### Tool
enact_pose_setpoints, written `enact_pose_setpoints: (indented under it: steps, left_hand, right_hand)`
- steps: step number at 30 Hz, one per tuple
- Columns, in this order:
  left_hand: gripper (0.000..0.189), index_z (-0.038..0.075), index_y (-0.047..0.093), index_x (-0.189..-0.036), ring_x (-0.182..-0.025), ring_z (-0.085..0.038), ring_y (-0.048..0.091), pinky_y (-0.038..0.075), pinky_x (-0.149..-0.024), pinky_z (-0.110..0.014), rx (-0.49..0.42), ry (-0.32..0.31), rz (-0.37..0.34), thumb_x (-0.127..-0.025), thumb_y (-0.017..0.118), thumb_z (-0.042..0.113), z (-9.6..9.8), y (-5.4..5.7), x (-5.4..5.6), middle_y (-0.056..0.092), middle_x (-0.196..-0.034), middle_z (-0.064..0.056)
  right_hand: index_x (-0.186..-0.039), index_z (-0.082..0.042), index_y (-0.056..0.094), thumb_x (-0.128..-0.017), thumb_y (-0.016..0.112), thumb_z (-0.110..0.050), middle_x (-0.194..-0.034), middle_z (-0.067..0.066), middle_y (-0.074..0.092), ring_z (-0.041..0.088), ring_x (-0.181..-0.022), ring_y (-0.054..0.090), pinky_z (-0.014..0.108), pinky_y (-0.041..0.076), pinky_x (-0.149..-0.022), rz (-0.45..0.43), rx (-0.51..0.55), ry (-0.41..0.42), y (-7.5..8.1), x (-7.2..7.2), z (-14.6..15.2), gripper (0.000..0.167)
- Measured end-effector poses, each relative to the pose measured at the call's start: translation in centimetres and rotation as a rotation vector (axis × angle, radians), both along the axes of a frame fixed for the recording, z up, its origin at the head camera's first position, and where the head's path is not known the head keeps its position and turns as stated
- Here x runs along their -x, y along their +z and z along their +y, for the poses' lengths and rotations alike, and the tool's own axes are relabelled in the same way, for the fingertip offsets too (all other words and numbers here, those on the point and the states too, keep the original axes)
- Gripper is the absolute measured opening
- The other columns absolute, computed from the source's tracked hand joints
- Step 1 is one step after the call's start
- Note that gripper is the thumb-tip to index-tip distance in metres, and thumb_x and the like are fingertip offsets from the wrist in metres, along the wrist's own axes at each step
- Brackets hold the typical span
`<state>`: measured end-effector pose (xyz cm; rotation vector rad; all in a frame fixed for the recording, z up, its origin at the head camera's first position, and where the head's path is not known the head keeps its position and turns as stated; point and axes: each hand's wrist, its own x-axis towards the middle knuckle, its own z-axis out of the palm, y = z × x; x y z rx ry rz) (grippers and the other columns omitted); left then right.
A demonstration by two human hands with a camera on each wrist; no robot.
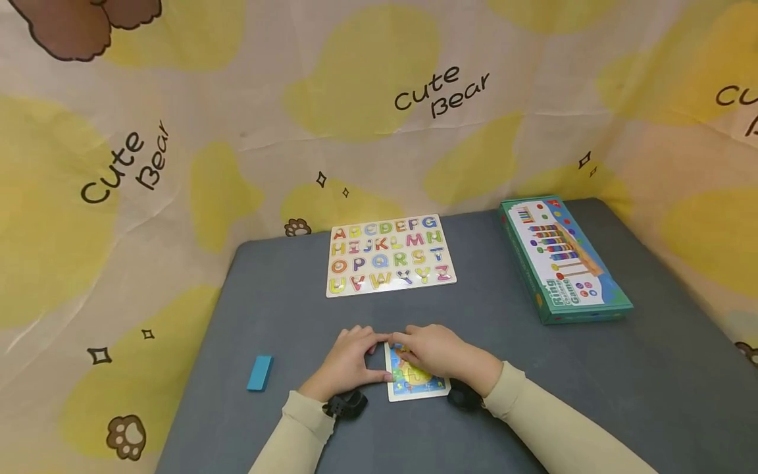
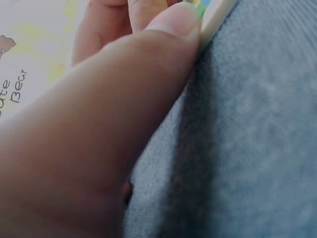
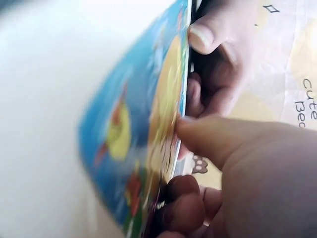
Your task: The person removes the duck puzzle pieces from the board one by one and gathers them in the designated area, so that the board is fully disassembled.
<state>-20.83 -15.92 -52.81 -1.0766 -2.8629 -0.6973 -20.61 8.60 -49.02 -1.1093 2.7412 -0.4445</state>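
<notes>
A small jigsaw puzzle [image 1: 417, 388] with a blue and yellow picture and a pale border lies on the grey table between the hands. My left hand [image 1: 349, 362] is at its left side, thumb [image 2: 171, 25] against the edge and index finger reaching toward the upper left corner. Over the upper part of the puzzle is my right hand [image 1: 435, 349], covering much of the picture. The right wrist view shows its thumb [image 3: 198, 131] on the picture close to the border, with curled fingers [image 3: 185, 203] beside the edge. Both hands' fingertips nearly meet at that corner.
Behind the hands lies an alphabet board [image 1: 387, 257] with colourful letters. A green toy box [image 1: 568, 263] sits at the back right. To the left is a small blue block [image 1: 259, 373]. A printed bear cloth [image 1: 355, 99] hangs around the grey table [image 1: 284, 296].
</notes>
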Motion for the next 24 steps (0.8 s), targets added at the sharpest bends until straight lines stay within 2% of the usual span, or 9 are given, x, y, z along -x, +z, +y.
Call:
enact_pose_setpoints:
  steps: [6,9,14,20,24]
  left_hand:
    - [0.071,0.019,0.070,-0.133,-0.077,-0.007,0.035,0.027,-0.076,-0.033,0.008,-0.012,0.014,-0.079,0.086,0.061,0.2,-0.2,0.1,0.041,-0.086,0.014]
    - [0.073,0.018,0.068,-0.137,-0.077,-0.008,0.035,0.027,-0.076,-0.034,0.030,-0.013,-0.001,-0.080,0.086,0.061,0.3,0.0,0.5,0.041,-0.086,0.013]
    - [0.078,0.018,0.064,-0.143,-0.078,-0.010,0.036,0.026,-0.076,-0.036,0.073,-0.011,-0.024,-0.081,0.084,0.061,0.4,0.3,1.0,0.042,-0.087,0.012]
    - [0.081,0.019,0.061,-0.146,-0.079,-0.010,0.038,0.027,-0.077,-0.036,0.078,0.016,-0.046,-0.082,0.084,0.061,0.3,0.1,0.5,0.042,-0.088,0.011]
    - [0.079,0.018,0.062,-0.144,-0.079,-0.010,0.039,0.028,-0.077,-0.036,0.075,0.026,-0.044,-0.081,0.085,0.061,0.3,0.2,0.3,0.042,-0.088,0.011]
  right_hand:
    - [-0.130,-0.021,0.064,-0.105,0.066,-0.031,-0.086,-0.004,0.055,0.011,-0.056,0.044,0.031,0.042,-0.059,0.031,-0.006,0.000,-0.5,-0.1,0.0,0.027]
    - [-0.131,-0.022,0.063,-0.105,0.067,-0.032,-0.088,-0.005,0.055,0.010,-0.058,0.045,0.032,0.043,-0.061,0.023,0.009,-0.016,-0.5,0.1,0.1,0.029]
    - [-0.131,-0.025,0.062,-0.103,0.069,-0.036,-0.090,-0.006,0.052,0.011,-0.057,0.046,0.031,0.042,-0.058,0.009,0.020,-0.028,-0.3,0.5,0.2,0.031]
    - [-0.131,-0.026,0.062,-0.102,0.070,-0.037,-0.097,-0.004,0.047,0.011,-0.058,0.046,0.029,0.038,-0.056,-0.033,0.036,-0.025,-0.4,0.6,0.1,0.032]
    - [-0.127,-0.025,0.064,-0.101,0.072,-0.036,-0.102,-0.003,0.048,0.009,-0.061,0.047,0.028,0.040,-0.057,-0.042,0.094,-0.014,-0.5,0.7,0.3,0.030]
